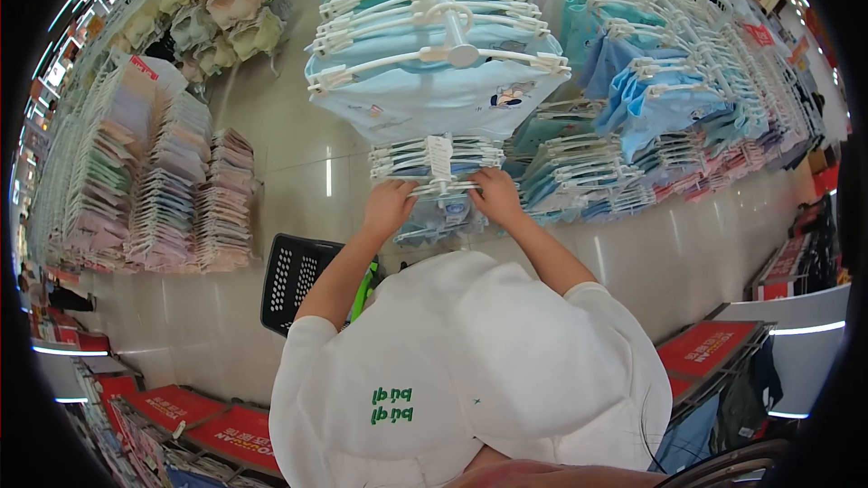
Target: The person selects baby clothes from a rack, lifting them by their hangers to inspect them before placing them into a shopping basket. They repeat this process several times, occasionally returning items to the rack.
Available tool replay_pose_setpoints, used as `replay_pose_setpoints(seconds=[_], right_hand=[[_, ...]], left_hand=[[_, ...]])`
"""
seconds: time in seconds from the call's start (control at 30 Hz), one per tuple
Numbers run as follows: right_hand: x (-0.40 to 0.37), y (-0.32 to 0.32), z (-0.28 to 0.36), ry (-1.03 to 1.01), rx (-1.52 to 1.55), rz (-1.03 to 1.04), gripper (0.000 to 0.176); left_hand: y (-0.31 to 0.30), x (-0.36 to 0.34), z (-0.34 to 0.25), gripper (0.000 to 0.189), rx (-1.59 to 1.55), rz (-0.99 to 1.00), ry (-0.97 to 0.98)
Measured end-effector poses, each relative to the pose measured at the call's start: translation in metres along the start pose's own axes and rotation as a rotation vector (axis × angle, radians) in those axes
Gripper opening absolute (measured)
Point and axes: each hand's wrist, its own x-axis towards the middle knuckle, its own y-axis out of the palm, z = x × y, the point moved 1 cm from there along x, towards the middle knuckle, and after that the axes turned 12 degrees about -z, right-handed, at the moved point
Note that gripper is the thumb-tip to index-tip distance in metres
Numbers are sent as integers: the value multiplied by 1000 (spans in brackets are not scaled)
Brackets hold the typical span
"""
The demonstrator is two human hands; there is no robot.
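Slim white plastic hanger point(459, 187) at the front of the lower row, below that pale-blue printed garment point(425, 104). Left hand point(391, 206) and right hand point(496, 195) look pinched on its ends, probably to keep it level. Forearms reach forward, hands angled inward. The garment's clipped at both corners, presumably to stay spread. Black perforated plastic basket point(294, 280) sits near the left hand's side.

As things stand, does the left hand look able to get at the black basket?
Probably yes: the black basket lies near the left forearm, with nothing visible blocking its outer side, though the left hand is at the white hangers.
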Motion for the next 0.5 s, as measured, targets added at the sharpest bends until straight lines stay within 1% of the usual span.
replay_pose_setpoints(seconds=[0.2,0.27,0.5], right_hand=[[-6,4,-3,-17,21,-9,17],[-6,4,-4,-17,29,-7,17],[-7,4,0,13,59,-6,16]], left_hand=[[-1,-6,0,26,37,-16,49],[2,-9,0,27,77,-42,93],[4,-9,0,28,153,-26,100]])
